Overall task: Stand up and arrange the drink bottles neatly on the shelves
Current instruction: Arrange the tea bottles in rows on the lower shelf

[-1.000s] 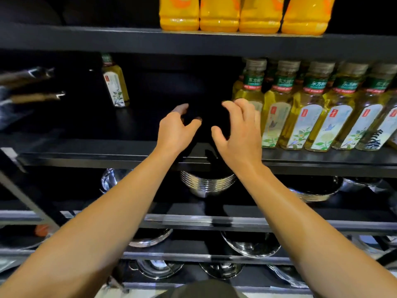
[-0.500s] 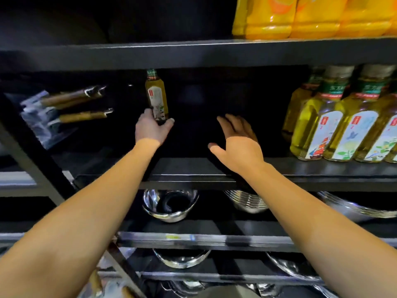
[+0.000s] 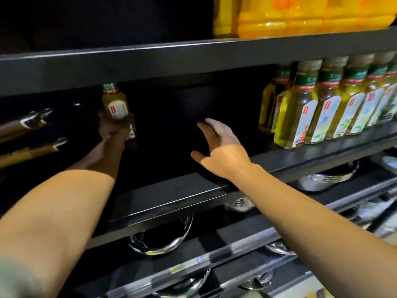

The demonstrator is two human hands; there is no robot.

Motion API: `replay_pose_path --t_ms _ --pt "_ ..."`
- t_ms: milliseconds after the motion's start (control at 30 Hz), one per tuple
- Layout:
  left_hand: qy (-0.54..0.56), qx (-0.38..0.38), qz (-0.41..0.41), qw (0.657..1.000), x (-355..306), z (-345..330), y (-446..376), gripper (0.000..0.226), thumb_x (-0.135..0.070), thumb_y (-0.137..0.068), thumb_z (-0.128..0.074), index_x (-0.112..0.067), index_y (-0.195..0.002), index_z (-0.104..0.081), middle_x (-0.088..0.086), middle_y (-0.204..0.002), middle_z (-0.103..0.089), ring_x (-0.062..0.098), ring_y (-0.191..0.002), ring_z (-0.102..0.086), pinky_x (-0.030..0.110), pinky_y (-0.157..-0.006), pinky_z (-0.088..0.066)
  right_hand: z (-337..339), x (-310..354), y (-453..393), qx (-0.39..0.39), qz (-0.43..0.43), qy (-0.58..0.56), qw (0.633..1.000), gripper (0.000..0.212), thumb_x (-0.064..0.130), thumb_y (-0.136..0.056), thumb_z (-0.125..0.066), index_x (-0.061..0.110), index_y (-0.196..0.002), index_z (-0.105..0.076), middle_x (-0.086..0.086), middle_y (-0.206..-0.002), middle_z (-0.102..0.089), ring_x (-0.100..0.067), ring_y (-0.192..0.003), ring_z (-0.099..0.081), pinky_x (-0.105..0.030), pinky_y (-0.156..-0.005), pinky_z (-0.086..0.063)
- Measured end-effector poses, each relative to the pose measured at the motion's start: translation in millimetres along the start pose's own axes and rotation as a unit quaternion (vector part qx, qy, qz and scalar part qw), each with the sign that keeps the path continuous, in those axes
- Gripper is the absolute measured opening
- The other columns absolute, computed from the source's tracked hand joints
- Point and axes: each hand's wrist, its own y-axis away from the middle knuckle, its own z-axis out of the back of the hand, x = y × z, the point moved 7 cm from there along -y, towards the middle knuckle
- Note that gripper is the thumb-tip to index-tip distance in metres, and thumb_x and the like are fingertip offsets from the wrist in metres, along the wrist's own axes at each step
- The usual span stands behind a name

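both arms reach forward; left hand (image 3: 111,127) curled in a grip, right hand (image 3: 221,151) spread loose.

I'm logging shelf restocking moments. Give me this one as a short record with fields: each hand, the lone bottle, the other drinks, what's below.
left hand: grips the lone bottle, deep on the middle shelf
lone bottle: yellow-green tea, green cap, upright
right hand: open, holds nothing, over the middle shelf
tea bottle row: upright, right end of that shelf
orange bottles: on the shelf above
metal bowls: on the racks below
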Motion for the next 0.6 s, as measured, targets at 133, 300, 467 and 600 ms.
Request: replay_pose_path --t_ms 133,300,467,600 --pt "-0.013 0.040 -0.024 0.999 -21 3 42 0.068 -0.037 -0.080 -0.077 -0.012 -0.136 -0.046 0.010 -0.131 -0.061 0.030 -0.118 -0.059 0.030 -0.091 -0.044 0 9 -6 0.008 0.041 0.070 0.997 0.078 0.052 -0.088 -0.061 0.024 -0.153 -0.027 0.010 -0.158 -0.020 -0.015 -0.146 -0.018 -0.031 -0.117 -0.027" --pt "0.004 0.127 -0.096 0.987 -48 -14 122 0.067 -0.038 -0.080 -0.077 -0.018 -0.136 -0.046 0.005 -0.127 -0.064 0.025 -0.114 -0.061 0.030 -0.092 -0.048 6 25 -26 -0.010 0.026 -0.016 0.999 0.075 0.053 -0.087 -0.062 0.024 -0.150 -0.033 0.002 -0.147 -0.037 -0.018 -0.136 -0.039 -0.026 -0.107 -0.035" --pt "-0.002 0.222 -0.095 0.971 -74 -29 195 0.073 -0.037 -0.076 -0.081 -0.030 -0.136 -0.042 -0.015 -0.100 -0.059 0.004 -0.081 -0.058 0.014 -0.061 -0.048 36 30 -29 -0.038 0.010 -0.165 0.986 0.061 0.041 -0.085 -0.070 0.024 -0.140 -0.047 -0.002 -0.130 -0.057 -0.018 -0.115 -0.059 -0.027 -0.096 -0.048" --pt "0.019 0.241 -0.102 0.965 -84 -33 228 0.072 -0.039 -0.073 -0.084 -0.031 -0.131 -0.043 -0.016 -0.101 -0.065 0.004 -0.090 -0.065 0.018 -0.072 -0.054 59 13 -12 0.021 0.029 -0.241 0.970 0.042 0.028 -0.088 -0.070 0.026 -0.128 -0.057 0.018 -0.103 -0.062 0.008 -0.087 -0.060 -0.003 -0.067 -0.046"
